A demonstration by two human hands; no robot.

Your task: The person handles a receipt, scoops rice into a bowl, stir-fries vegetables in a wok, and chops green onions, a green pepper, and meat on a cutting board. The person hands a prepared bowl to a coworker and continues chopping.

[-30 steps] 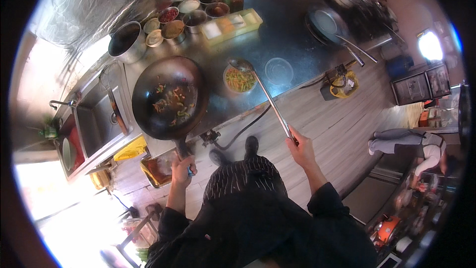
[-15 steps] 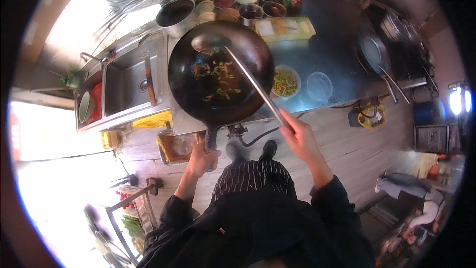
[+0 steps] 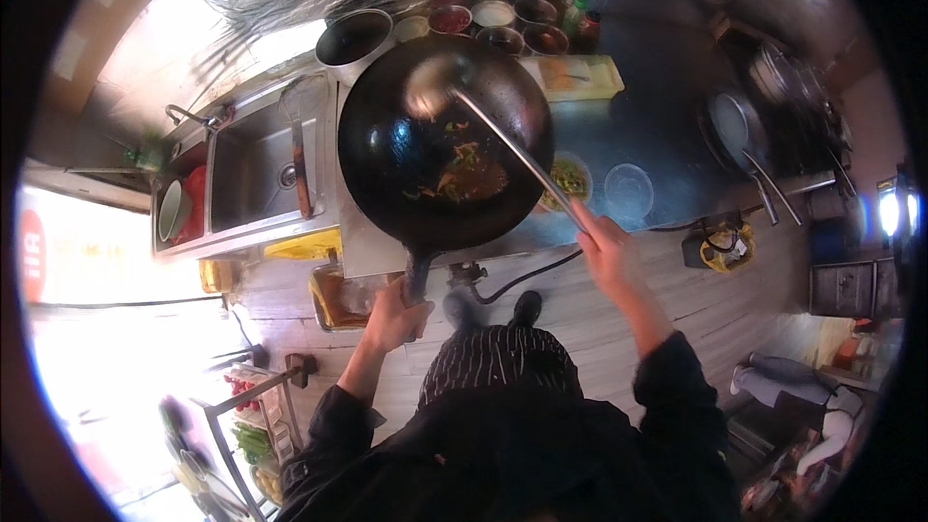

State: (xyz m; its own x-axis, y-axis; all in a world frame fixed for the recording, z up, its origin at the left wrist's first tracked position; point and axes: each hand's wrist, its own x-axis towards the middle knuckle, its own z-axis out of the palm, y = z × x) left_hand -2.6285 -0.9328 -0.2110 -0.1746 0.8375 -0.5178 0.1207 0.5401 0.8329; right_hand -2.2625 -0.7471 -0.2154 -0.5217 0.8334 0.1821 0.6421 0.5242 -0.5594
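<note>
The wok (image 3: 440, 145), black and deep, sits over the steel cooktop (image 3: 367, 242) just right of the sink (image 3: 256, 169), with a small heap of stir-fried vegetables (image 3: 462, 172), green and orange strips in a dark sauce, lying toward its near right side. The cook's left hand (image 3: 394, 314) is clenched round the wok's handle (image 3: 418, 275) at the near rim. The right hand (image 3: 604, 251) is closed on the end of a long metal ladle (image 3: 503, 140), whose shaft crosses the pan diagonally; its bowl (image 3: 432, 89) is up at the far rim, blurred, and I cannot tell whether it touches the metal.

From where I stand, the job looks like tossing and stirring. To do it well, I'd say the left hand should hold the handle firmly so the pan stays level, while the ladle bowl comes under the heap and pushes it through the hot middle instead of leaving it pooled at one side. Short strokes would suit, since the food is little and the pan wide.

Seasoning bowls (image 3: 493, 14) stand in a row just beyond the wok, beside a tall steel pot (image 3: 353, 37). A dish of chopped greens (image 3: 568, 177) and an empty clear bowl (image 3: 628, 191) sit to the right, near enough that a wide swing of the shaft could clip them.
</note>
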